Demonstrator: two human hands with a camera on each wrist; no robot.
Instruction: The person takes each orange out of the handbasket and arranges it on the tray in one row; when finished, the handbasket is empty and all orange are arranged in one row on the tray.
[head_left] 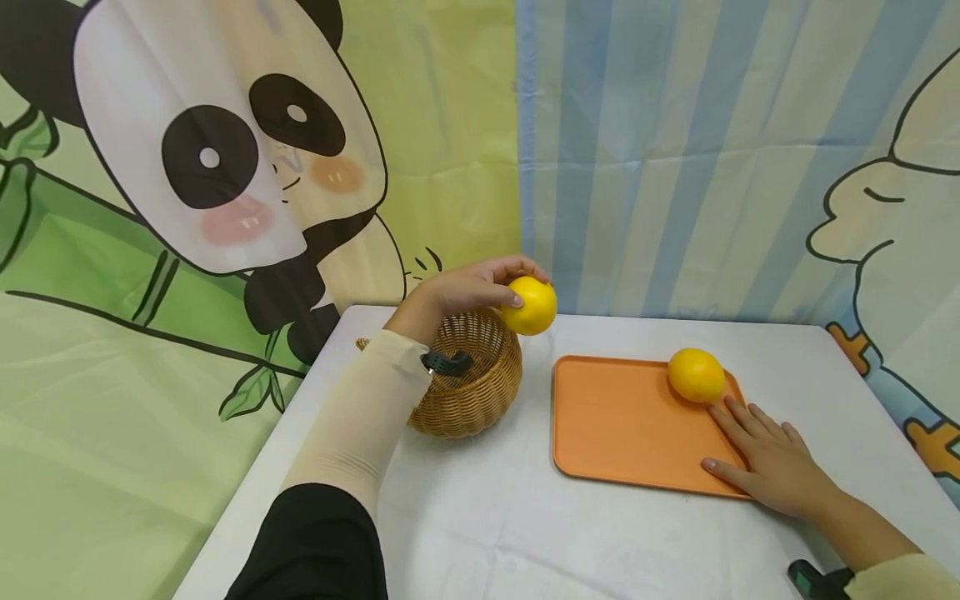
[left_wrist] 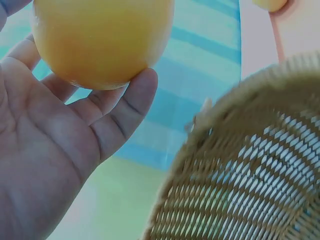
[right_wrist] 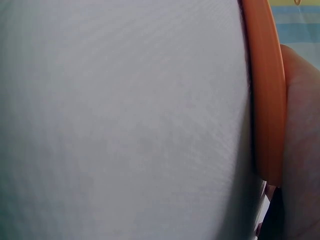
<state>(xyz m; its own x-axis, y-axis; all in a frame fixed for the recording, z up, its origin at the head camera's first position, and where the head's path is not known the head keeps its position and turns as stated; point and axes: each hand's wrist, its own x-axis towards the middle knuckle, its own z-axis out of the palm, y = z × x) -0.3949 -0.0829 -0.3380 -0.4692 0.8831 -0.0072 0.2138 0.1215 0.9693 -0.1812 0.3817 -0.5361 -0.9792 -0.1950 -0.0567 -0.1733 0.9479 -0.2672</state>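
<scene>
Above the far right rim of a brown wicker basket [head_left: 465, 412], my left hand [head_left: 476, 287] holds a round yellow fruit [head_left: 532, 307] in its curled fingers and thumb. In the left wrist view that fruit [left_wrist: 102, 40] is in the fingers, while the basket's woven inside [left_wrist: 240, 175] opens beside the hand. A second yellow fruit [head_left: 696, 375] lies on the orange tray [head_left: 630, 421], close to its far right corner. My right hand [head_left: 776, 467] rests with spread fingers on the tray's right edge, its fingertips near that fruit. The right wrist view shows the tray's rim [right_wrist: 267, 100] against the hand.
A white-covered table [head_left: 487, 525] bears the basket on the left and the tray on the right. Behind it hangs a cloth backdrop [head_left: 442, 167] printed with a panda and stripes. A dark band [head_left: 447, 363] circles my left wrist.
</scene>
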